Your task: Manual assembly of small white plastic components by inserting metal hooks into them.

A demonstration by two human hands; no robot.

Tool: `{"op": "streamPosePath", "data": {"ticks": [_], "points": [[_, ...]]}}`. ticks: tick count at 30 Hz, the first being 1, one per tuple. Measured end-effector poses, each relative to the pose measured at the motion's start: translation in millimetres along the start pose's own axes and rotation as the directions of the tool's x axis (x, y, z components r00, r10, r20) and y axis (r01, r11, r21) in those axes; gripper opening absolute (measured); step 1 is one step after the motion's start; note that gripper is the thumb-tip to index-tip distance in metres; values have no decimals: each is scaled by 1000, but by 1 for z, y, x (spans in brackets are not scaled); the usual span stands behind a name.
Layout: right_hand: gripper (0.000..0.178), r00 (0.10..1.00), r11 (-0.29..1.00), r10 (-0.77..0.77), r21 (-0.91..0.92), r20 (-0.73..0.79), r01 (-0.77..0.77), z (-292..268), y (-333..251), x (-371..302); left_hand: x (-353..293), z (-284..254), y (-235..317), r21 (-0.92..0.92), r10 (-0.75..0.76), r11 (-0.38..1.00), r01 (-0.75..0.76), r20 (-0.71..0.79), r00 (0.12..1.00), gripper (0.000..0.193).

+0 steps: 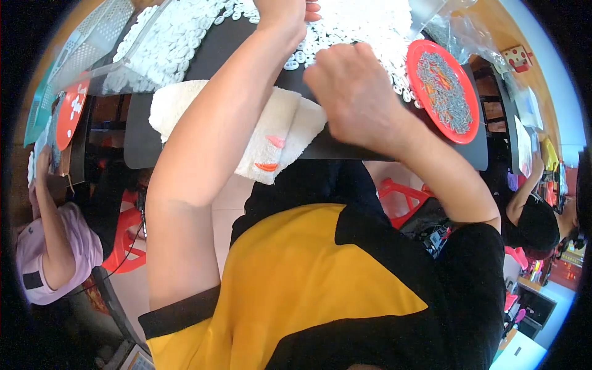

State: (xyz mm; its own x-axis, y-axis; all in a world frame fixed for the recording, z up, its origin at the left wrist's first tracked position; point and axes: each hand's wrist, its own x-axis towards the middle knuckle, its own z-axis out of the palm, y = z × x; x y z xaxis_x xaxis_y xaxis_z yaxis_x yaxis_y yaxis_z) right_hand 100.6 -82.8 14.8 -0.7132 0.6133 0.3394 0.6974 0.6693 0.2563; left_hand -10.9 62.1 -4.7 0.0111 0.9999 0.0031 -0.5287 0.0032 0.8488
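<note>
My left hand [285, 13] reaches over the pile of small white oval plastic pieces [357, 28] and is partly cut off by the upper edge. A few fingertips show at its right side, but its grip is hidden. Just nearer and to the right, my right hand [357, 95] is closed, its back turned up and its fingers curled under at the near side of the pile. Whatever it holds is hidden beneath it. A cream towel [296, 123] with pink and orange marks lies under my left forearm and hangs over the table's near edge.
A red plate [414, 80] of thin grey metal pins stands at the right. At the left, a clear bag [163, 52] spills more white pieces onto the dark table [145, 132]. People sit at both sides, near red stools [398, 200]. Clear plastic bags [459, 34] lie far right.
</note>
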Motion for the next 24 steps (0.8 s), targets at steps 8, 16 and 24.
{"op": "streamPosePath", "data": {"ticks": [8,16,24], "points": [[22,971,910,175,405,-165,-95,35,-18,-13,18,6,-2,23,210,978,-208,-76,975,6],[15,927,806,355,543,-123,-237,37,-23,-7,7,-1,4,26,146,989,-145,-46,988,6],[7,782,411,623,853,-5,-322,16,19,-2,-2,-3,4,57,132,989,-135,51,990,3]]}}
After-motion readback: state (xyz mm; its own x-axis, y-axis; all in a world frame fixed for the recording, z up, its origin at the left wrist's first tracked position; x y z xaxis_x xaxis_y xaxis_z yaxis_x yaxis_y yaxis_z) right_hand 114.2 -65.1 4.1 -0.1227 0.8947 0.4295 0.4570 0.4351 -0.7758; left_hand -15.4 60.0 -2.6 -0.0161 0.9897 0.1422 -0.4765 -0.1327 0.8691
